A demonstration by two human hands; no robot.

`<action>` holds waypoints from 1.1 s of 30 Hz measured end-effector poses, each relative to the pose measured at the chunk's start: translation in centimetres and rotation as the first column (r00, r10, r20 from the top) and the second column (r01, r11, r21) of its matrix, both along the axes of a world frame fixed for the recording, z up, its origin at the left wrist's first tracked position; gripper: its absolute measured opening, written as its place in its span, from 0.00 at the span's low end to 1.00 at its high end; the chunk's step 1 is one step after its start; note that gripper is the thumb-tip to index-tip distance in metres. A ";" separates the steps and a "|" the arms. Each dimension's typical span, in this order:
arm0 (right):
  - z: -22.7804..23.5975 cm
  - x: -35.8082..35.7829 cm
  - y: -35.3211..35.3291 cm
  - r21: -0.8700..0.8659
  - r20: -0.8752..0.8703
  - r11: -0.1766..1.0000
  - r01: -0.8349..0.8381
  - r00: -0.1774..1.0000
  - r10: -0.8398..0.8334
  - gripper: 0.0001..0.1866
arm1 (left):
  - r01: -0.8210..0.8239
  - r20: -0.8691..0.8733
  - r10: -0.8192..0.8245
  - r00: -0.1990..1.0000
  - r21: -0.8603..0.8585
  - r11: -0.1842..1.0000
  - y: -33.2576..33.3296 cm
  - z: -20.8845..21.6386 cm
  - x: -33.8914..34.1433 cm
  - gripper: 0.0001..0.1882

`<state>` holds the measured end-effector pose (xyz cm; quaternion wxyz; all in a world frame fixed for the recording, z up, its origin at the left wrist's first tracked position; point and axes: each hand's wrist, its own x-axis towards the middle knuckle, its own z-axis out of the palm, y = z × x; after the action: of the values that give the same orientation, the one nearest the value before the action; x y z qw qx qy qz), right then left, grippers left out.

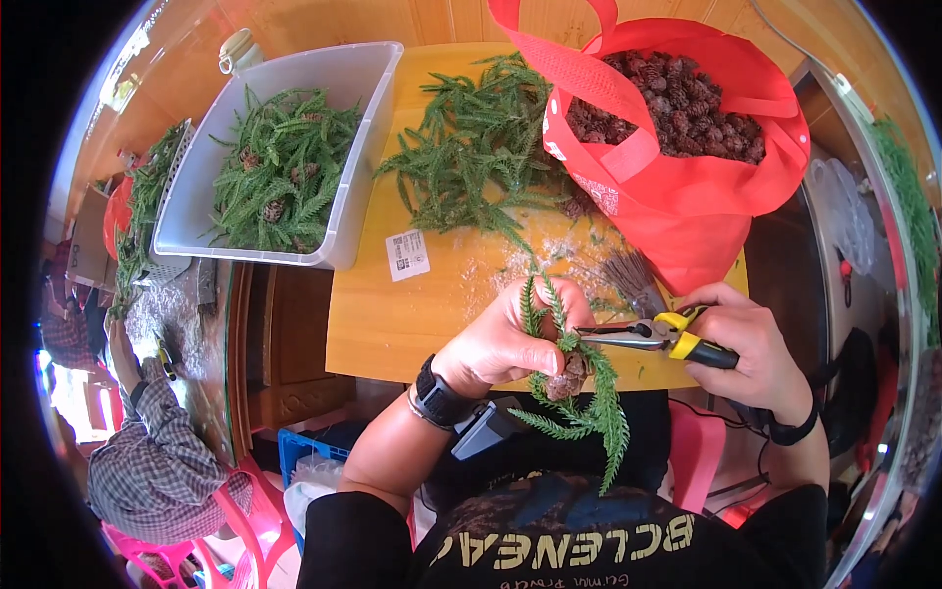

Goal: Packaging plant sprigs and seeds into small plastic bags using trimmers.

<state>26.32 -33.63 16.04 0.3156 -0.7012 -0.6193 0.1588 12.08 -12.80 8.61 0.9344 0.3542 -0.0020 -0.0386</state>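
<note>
My left hand (515, 339) pinches a green artificial pine sprig (601, 417) near its middle, over the table's front edge. A brown pine cone (567, 378) sits among the sprig's branches, just below my fingers. In my right hand (741, 344) is a pair of long-nose pliers (677, 336) with yellow and black handles. The pliers' jaws point left and reach the sprig beside my left fingertips. Whether the jaws grip a wire there is too small to tell.
A clear plastic bin (365, 187) with sprigs and cones stands at the left. Loose sprigs (471, 147) pile at the back of the yellow table (383, 334). A red bag (677, 211) of pine cones (677, 103) leans at the right, near thin wires (633, 280). Another person (162, 452) works at the left.
</note>
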 end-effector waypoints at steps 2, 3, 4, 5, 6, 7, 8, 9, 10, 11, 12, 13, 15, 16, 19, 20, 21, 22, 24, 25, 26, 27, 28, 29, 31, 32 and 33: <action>0.0 0.0 0.0 -0.003 0.005 1.000 0.008 1.000 -0.008 0.09 | 0.006 -0.004 -0.006 1.000 -0.004 1.000 0.1 0.0 0.0 0.28; 0.1 0.0 0.0 -0.001 0.028 1.000 0.005 1.000 -0.005 0.08 | 0.005 -0.005 -0.005 1.000 0.012 1.000 0.2 -0.1 0.0 0.27; 0.2 0.0 0.0 0.000 0.050 1.000 0.002 0.999 -0.002 0.08 | 0.004 -0.006 -0.004 1.000 0.029 1.000 0.2 -0.1 0.0 0.27; 0.1 0.0 0.0 0.001 0.050 1.000 0.002 0.999 -0.002 0.08 | 0.004 -0.006 -0.004 1.000 0.029 1.000 0.2 0.0 0.0 0.27; 0.1 -0.2 0.1 0.033 0.076 0.999 0.014 0.997 -0.017 0.08 | 0.001 -0.001 -0.001 1.000 0.029 1.000 0.1 0.1 0.1 0.27; 0.1 -0.2 0.1 0.066 0.102 0.997 0.026 0.994 -0.033 0.09 | -0.002 0.005 0.002 1.000 0.028 1.000 0.1 0.2 0.1 0.27; 0.1 -0.2 0.1 0.066 0.102 0.997 0.026 0.994 -0.032 0.09 | -0.003 0.005 0.003 1.000 0.028 1.000 0.2 0.1 0.0 0.27; 0.2 -0.2 0.1 0.069 0.132 0.997 0.026 0.991 -0.035 0.09 | -0.006 0.001 0.006 1.000 0.036 0.999 0.2 -0.3 0.0 0.26; 0.3 -0.2 0.2 0.071 0.163 0.997 0.026 0.986 -0.038 0.10 | -0.010 -0.002 0.010 1.000 0.045 0.999 0.3 -0.5 0.0 0.26; 0.3 -0.2 0.1 0.072 0.163 0.997 0.026 0.986 -0.038 0.10 | -0.009 -0.002 0.010 1.000 0.046 0.999 0.3 -0.6 0.0 0.26; 0.2 -0.2 0.1 0.071 0.183 0.997 0.030 0.982 -0.043 0.11 | -0.013 0.012 0.013 1.000 0.038 0.999 0.4 -0.7 0.0 0.26; 0.2 -0.2 0.0 0.070 0.204 0.997 0.035 0.978 -0.048 0.11 | -0.017 0.025 0.017 1.000 0.029 0.999 0.4 -0.7 0.1 0.25; 0.3 -0.2 -0.1 0.067 0.231 0.997 0.042 0.971 -0.057 0.11 | -0.036 0.012 0.036 0.999 0.041 0.999 0.5 -0.6 0.2 0.25; 0.4 -0.2 -0.2 0.064 0.258 0.997 0.049 0.964 -0.064 0.11 | -0.056 -0.003 0.056 0.998 0.053 0.997 0.5 -0.5 0.2 0.25; 0.5 -0.4 -0.2 0.082 0.293 0.995 0.061 0.952 -0.083 0.12 | -0.124 0.062 0.118 0.991 0.107 0.986 0.7 -0.5 0.2 0.23; 0.6 -0.4 -0.2 0.082 0.293 0.995 0.064 0.952 -0.085 0.12 | -0.122 0.062 0.116 0.991 0.107 0.987 0.8 -0.4 0.3 0.23; 0.6 -0.4 -0.2 0.068 0.279 0.995 0.080 0.955 -0.096 0.11 | -0.156 0.063 0.147 0.987 0.178 0.972 0.9 -0.1 0.3 0.21; 0.7 -0.5 -0.2 0.052 0.265 0.994 0.096 0.958 -0.106 0.11 | -0.189 0.065 0.178 0.982 0.248 0.950 1.0 -0.1 0.3 0.20; 1.0 -0.7 -0.2 0.048 0.280 0.991 0.124 0.951 -0.132 0.12 | -0.255 0.112 0.231 0.966 0.327 0.910 0.8 0.0 0.3 0.19; 1.1 -0.8 -0.3 0.041 0.294 0.988 0.152 0.943 -0.157 0.12 | -0.322 0.160 0.280 0.946 0.397 0.859 0.7 0.0 0.2 0.18; 1.0 -0.8 -0.3 0.041 0.295 0.987 0.153 0.942 -0.159 0.12 | -0.321 0.161 0.279 0.947 0.398 0.860 0.6 0.1 0.3 0.18; 0.9 -0.8 -0.3 0.045 0.294 0.985 0.169 0.940 -0.175 0.12 | -0.386 0.208 0.326 0.922 0.494 0.779 0.4 0.4 0.3 0.17; 0.8 -0.9 -0.3 0.048 0.293 0.982 0.185 0.937 -0.191 0.12 | -0.446 0.259 0.365 0.894 0.579 0.682 0.2 0.8 0.3 0.16; 0.9 -0.9 -0.3 0.047 0.292 0.982 0.184 0.937 -0.190 0.12 | -0.494 0.304 0.403 0.863 0.674 0.550 -0.1 1.6 0.2 0.15; 0.9 -1.0 -0.3 0.028 0.303 0.979 0.202 0.932 -0.201 0.11 | -0.579 0.436 0.405 0.804 0.730 0.364 -0.5 1.8 0.3 0.14; 0.9 -1.1 -0.4 0.027 0.303 0.979 0.202 0.932 -0.201 0.11 | -0.650 0.562 0.376 0.737 0.742 0.165 -0.6 1.9 0.3 0.14; 0.8 -1.3 -0.4 0.014 0.280 0.972 0.234 0.932 -0.229 0.10 | -0.650 0.561 0.377 0.737 0.742 0.166 -0.6 1.9 0.2 0.14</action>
<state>25.03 -34.06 16.85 0.2342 -0.7877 -0.5692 0.0260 12.32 -13.37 10.54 0.5223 0.7850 0.0241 0.3323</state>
